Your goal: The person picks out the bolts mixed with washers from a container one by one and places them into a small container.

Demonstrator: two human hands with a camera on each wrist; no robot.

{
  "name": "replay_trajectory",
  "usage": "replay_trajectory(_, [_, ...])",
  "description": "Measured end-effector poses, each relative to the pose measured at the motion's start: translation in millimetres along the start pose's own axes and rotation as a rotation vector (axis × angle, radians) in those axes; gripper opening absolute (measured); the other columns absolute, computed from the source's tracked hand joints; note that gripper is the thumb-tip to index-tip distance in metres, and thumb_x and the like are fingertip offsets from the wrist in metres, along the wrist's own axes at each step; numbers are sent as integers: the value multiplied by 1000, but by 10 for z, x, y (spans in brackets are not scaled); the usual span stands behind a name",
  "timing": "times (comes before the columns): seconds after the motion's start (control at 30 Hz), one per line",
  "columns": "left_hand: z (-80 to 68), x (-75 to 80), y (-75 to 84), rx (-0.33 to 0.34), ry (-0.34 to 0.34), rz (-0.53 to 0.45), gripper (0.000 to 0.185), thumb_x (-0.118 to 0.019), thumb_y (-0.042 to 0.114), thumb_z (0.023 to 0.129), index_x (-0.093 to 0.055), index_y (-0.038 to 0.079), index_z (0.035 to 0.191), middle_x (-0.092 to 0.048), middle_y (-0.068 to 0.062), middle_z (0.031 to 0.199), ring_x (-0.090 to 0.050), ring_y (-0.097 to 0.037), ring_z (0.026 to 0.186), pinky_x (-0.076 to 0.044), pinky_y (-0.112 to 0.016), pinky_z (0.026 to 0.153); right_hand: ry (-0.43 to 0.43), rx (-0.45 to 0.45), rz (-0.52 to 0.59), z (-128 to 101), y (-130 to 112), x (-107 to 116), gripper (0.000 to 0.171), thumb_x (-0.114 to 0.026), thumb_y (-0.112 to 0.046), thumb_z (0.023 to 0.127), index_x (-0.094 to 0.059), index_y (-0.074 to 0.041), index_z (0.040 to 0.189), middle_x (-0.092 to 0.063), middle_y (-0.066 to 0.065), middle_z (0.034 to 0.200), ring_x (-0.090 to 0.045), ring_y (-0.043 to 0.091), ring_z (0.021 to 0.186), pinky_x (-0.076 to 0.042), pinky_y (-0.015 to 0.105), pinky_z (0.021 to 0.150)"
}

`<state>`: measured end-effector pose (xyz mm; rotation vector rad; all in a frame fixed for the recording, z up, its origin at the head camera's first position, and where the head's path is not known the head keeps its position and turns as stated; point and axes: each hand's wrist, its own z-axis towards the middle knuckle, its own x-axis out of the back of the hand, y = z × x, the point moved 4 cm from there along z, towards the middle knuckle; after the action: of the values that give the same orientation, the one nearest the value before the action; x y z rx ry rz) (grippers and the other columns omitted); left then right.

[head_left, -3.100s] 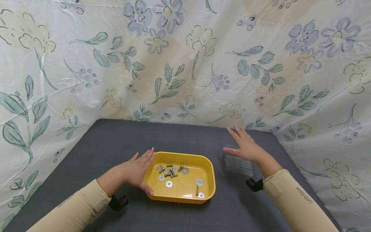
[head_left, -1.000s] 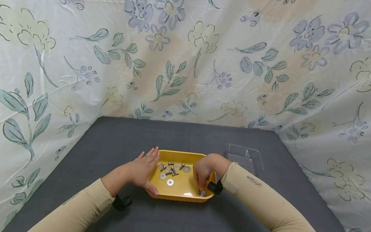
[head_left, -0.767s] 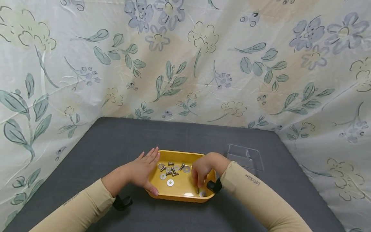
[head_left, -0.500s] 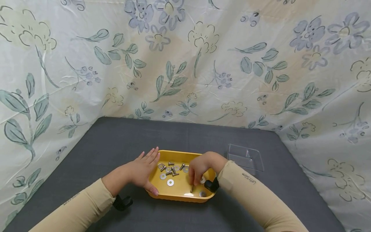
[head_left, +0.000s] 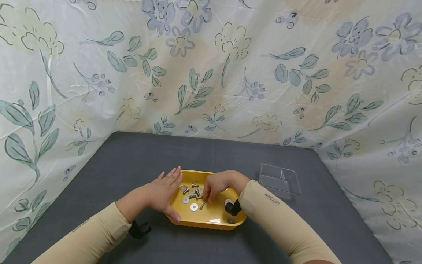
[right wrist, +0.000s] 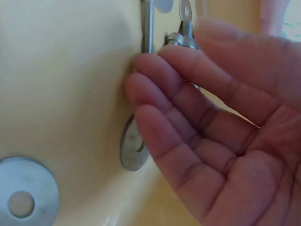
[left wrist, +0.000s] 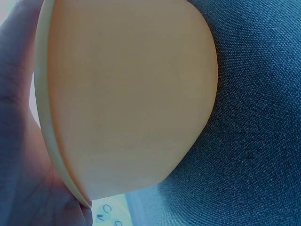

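A yellow tray (head_left: 207,224) lies on the dark tabletop. My left hand (head_left: 160,193) rests over its left end with straight fingers; in the left wrist view the tray's outer wall (left wrist: 131,94) fills the middle. Inside the tray, my right hand (head_left: 217,185) reaches down, its fingertips touching a long thin screw (head_left: 203,205). The right wrist view shows those fingers (right wrist: 160,132) loosely bent, the thumb apart from them, with one end of the thin screw (right wrist: 148,28) hidden behind them. Thicker screws (head_left: 197,192) and washers (head_left: 193,207) lie left of the fingertips.
A clear plastic box (head_left: 280,186) stands on the table right of the tray. Two washers lie in the tray's right part, one shiny (head_left: 228,202) and one darker (head_left: 230,220). Floral cloth (head_left: 211,91) hangs behind and at both sides.
My right hand came from above the clear box into the tray's right side, then moved left and away from me, the thin screw sliding with it. My left hand stays on the rim.
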<state>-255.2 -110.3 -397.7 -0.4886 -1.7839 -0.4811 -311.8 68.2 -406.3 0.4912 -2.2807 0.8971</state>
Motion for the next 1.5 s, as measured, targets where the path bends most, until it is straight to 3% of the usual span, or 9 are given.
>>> replay_trajectory(0.17, [-4, 3, -2, 3, -2, -5, 135, -51, 87, 50, -10, 3, 146, 9, -12, 152, 7, -27, 139, -7, -52, 109, 62, -8, 56, 49, 52, 54, 23, -67, -6, 82, -72, -13, 103, -67, -9, 92, -56, 1, 80, -46, 17, 76])
replay_trajectory(0.4, [-15, 15, 7, -3, -5, -7, 136, -49, 89, 49, -11, 2, 146, 8, -13, 152, 4, -28, 139, -8, -52, 109, 61, 68, 266, 86, 151, 6, 24, -62, 4, 83, -67, -5, 105, -67, 5, 94, -58, 7, 81, -49, 22, 76])
replay_trajectory(0.73, [10, 2, 3, 4, -15, 5, 138, -45, 91, 47, -8, 4, 147, 10, -12, 152, 5, -27, 139, -7, -51, 109, 72, 157, 287, 93, 204, -67, 20, -64, 1, 83, -67, -7, 101, -64, 5, 88, -56, 9, 78, -48, 21, 75])
replay_trajectory(0.87, [8, 7, -1, 8, -12, 4, 139, -45, 91, 46, -9, 3, 146, 9, -12, 152, 6, -27, 139, -8, -52, 109, 88, 184, 242, 143, 217, -104, 15, -65, -2, 83, -69, -10, 95, -61, -2, 76, -53, 7, 70, -47, 19, 69])
replay_trajectory(1.07, [-2, 16, 1, 5, -8, 5, 138, -44, 91, 46, -10, 3, 146, 10, -13, 152, 6, -27, 139, -8, -51, 109, 118, 204, 87, 183, 150, -146, 8, -68, -3, 81, -67, -11, 79, -55, -8, 66, -49, 4, 61, -43, 17, 60])
replay_trajectory(1.33, [-2, 35, 4, 1, -3, -2, 137, -48, 89, 47, -11, 3, 146, 9, -12, 152, 6, -27, 139, -8, -51, 109, 158, 129, -113, 115, 69, -117, 18, -68, -4, 79, -60, -12, 64, -47, -9, 57, -42, 4, 52, -34, 16, 53])
replay_trajectory(1.5, [-1, 25, -1, -1, -5, -19, 137, -50, 89, 47, -11, 3, 147, 10, -12, 152, 7, -27, 139, -7, -52, 109, 178, 41, -153, 68, 108, -92, 33, -62, -5, 80, -46, -15, 53, -31, -7, 49, -27, 7, 44, -24, 20, 47])
